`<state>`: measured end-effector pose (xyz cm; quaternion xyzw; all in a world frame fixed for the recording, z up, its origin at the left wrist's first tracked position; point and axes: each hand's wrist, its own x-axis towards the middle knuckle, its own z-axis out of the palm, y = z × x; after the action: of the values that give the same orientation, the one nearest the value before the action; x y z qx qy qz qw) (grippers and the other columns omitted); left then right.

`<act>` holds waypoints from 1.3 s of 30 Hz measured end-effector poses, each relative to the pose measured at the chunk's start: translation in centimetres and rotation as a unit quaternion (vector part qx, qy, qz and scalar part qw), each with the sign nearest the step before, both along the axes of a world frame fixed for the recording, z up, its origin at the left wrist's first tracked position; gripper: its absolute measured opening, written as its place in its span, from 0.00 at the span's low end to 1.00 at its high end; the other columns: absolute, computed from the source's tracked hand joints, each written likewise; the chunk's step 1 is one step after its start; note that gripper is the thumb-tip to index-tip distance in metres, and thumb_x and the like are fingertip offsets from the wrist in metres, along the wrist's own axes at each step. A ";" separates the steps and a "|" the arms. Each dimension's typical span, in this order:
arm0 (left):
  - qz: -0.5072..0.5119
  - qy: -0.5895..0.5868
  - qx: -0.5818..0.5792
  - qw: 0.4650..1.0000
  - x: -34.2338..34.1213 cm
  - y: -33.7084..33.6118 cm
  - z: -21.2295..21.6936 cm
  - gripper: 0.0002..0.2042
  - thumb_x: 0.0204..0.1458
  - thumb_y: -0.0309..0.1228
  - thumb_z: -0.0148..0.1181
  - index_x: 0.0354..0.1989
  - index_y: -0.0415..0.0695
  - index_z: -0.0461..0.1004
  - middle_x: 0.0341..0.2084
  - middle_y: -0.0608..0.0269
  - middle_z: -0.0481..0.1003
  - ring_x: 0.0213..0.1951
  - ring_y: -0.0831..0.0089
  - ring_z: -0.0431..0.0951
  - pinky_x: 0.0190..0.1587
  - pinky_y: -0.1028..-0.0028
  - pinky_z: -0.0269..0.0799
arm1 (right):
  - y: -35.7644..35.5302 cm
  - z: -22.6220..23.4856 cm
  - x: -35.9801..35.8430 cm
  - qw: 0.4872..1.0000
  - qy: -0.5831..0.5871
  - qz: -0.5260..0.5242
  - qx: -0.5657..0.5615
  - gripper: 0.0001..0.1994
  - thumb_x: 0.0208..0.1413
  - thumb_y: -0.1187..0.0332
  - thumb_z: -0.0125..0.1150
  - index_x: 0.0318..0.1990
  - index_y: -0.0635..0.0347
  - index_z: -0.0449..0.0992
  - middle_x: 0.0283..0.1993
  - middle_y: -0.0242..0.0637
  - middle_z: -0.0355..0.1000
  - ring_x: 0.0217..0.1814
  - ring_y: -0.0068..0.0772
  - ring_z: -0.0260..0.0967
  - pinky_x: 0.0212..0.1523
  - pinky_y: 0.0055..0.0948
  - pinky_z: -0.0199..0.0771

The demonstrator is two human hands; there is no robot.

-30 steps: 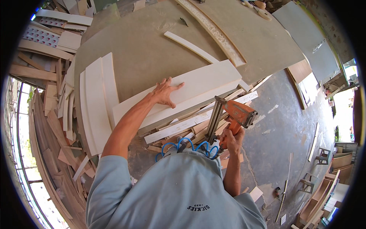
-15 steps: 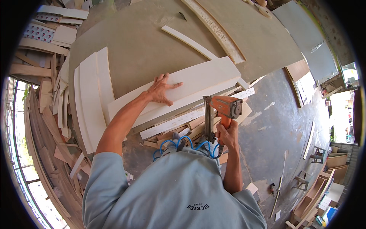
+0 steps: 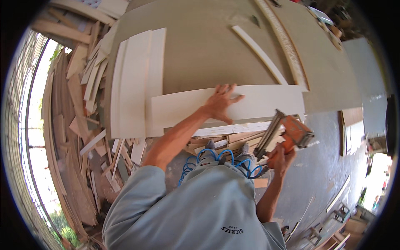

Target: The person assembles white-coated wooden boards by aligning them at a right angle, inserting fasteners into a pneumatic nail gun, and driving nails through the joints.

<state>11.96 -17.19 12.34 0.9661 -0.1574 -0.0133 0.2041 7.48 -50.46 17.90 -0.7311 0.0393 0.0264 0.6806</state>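
Observation:
My left hand [image 3: 221, 103] lies with fingers spread on a long white board [image 3: 264, 99], near its middle. The board sits along the near edge of a large brown-grey tabletop [image 3: 196, 62]. In my right hand [image 3: 281, 158] is an orange nail gun [image 3: 295, 131], my fingers wrapped round its grip. Its dark nose and slanted magazine come up by the board's right front edge; whether they touch it I cannot tell. A coiled blue air hose [image 3: 225, 153] runs across my waist toward the gun.
White panels [image 3: 135, 83] stand stacked at the table's left. A narrow white strip [image 3: 260, 54] and a long wood-edged piece [image 3: 285, 46] lie behind the board. Wood offcuts [image 3: 225, 139] are below the table's front edge, and a timber pile [image 3: 68, 137] fills the left side.
My view has turned, so the board and table appear more level and the nail gun more slanted. My left hand stays spread on the board; my right hand keeps holding the nail gun.

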 end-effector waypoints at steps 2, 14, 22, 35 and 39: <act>0.016 -0.008 -0.003 1.000 -1.2 0.0 -0.1 0.54 0.23 0.56 0.74 0.69 0.59 0.63 0.71 0.35 0.48 0.70 0.34 0.49 0.70 0.42 0.41 | 2.5 3.8 1.4 0.999 0.041 0.010 -0.003 0.04 0.59 0.74 0.56 0.37 0.66 0.70 0.16 0.31 0.64 0.12 0.24 0.62 0.14 0.28 0.68; 0.057 -0.014 -0.034 0.998 -1.7 -0.4 0.5 0.53 0.27 0.51 0.77 0.70 0.56 0.61 0.72 0.38 0.46 0.72 0.42 0.46 0.75 0.52 0.37 | 5.0 -0.5 3.8 0.992 0.081 0.085 -0.050 0.07 0.55 0.74 0.57 0.29 0.64 0.65 0.17 0.33 0.64 0.12 0.26 0.63 0.12 0.29 0.66; 0.167 -0.129 -0.119 0.970 -4.8 0.0 -1.0 0.39 0.44 0.54 0.70 0.65 0.51 0.67 0.70 0.42 0.53 0.70 0.45 0.52 0.73 0.50 0.42 | 5.4 0.9 3.0 0.990 0.078 0.093 -0.076 0.06 0.53 0.74 0.56 0.29 0.66 0.66 0.16 0.35 0.64 0.11 0.27 0.63 0.11 0.29 0.64; 0.608 -0.219 -0.509 0.569 -20.5 10.0 -10.8 0.21 0.63 0.47 0.54 0.49 0.39 0.71 0.43 0.62 0.72 0.52 0.69 0.69 0.60 0.65 0.60 | 7.4 -1.4 5.1 0.984 0.051 0.134 -0.109 0.05 0.53 0.76 0.53 0.28 0.69 0.70 0.13 0.35 0.64 0.10 0.27 0.63 0.11 0.29 0.64; 0.585 -0.091 -0.543 0.596 -18.1 13.3 -12.2 0.30 0.63 0.52 0.52 0.62 0.38 0.66 0.57 0.58 0.69 0.61 0.68 0.63 0.67 0.66 0.52 | 8.0 -1.5 6.1 0.985 0.052 0.136 -0.092 0.04 0.52 0.76 0.53 0.29 0.70 0.69 0.14 0.35 0.64 0.10 0.27 0.62 0.12 0.28 0.64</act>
<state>-6.18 -3.90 0.15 0.5581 0.4456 0.2844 0.6396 13.59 -42.43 16.42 -0.7866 -0.0224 0.1527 0.5978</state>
